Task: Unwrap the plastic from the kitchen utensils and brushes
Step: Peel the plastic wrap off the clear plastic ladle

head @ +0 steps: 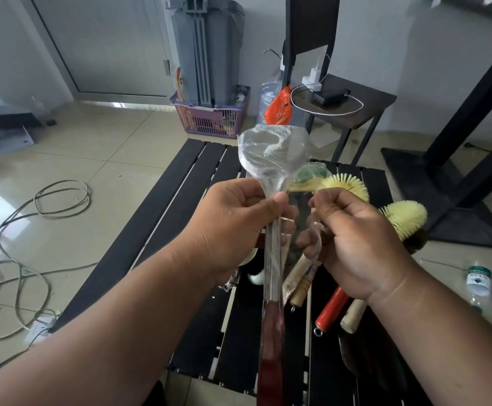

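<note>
I hold a metal spatula upright over the black slatted table; clear plastic wraps its blade and shaft, and its dark red handle points down toward me. My left hand grips the shaft just under the blade. My right hand pinches a loose flap of the plastic beside the shaft. Two yellow bristle brushes lie on the table behind my right hand, and several wooden and red handles lie under it.
A dark chair with a charger and white cable stands beyond the table. A purple basket and grey bin sit by the wall. Cables loop on the tiled floor at left. A water bottle lies at right.
</note>
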